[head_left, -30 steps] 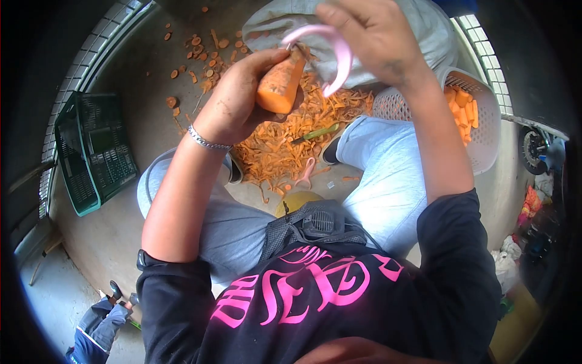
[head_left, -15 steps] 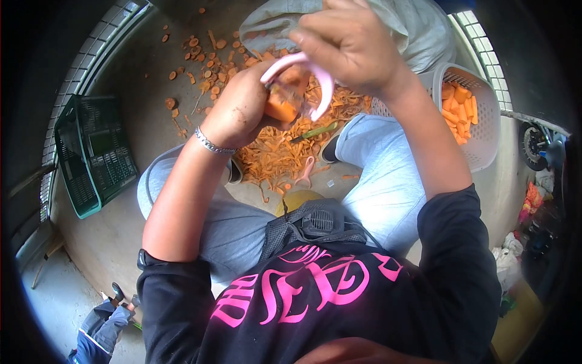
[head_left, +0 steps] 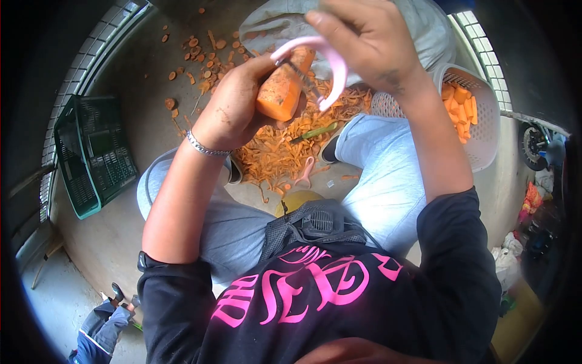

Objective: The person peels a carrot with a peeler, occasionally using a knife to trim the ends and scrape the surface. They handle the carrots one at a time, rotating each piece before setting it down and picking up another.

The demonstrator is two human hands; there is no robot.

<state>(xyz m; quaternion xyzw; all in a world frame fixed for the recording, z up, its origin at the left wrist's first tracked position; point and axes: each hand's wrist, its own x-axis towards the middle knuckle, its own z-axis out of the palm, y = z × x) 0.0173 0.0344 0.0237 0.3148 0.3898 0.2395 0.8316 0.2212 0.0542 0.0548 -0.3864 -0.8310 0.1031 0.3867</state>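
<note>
My left hand, with a chain bracelet at the wrist, is closed round a thick carrot. The carrot's cut end faces me, and brownish skin still shows on part of its side. In my right hand is a pink peeler, its blade lying across the upper part of the carrot. Below both hands, a heap of orange peelings covers the floor between my feet. A knife with a green handle rests on the heap, and a second pink peeler lies at its near edge.
At the right stands a white perforated basket holding peeled carrot pieces. A dark green crate is on the left. Carrot slices are scattered beyond my left hand, near a pale sack. Another person's legs show at lower left.
My right hand and the peeler have shifted up and to the right. The carrot has been turned in my left hand, showing more of its length.
</note>
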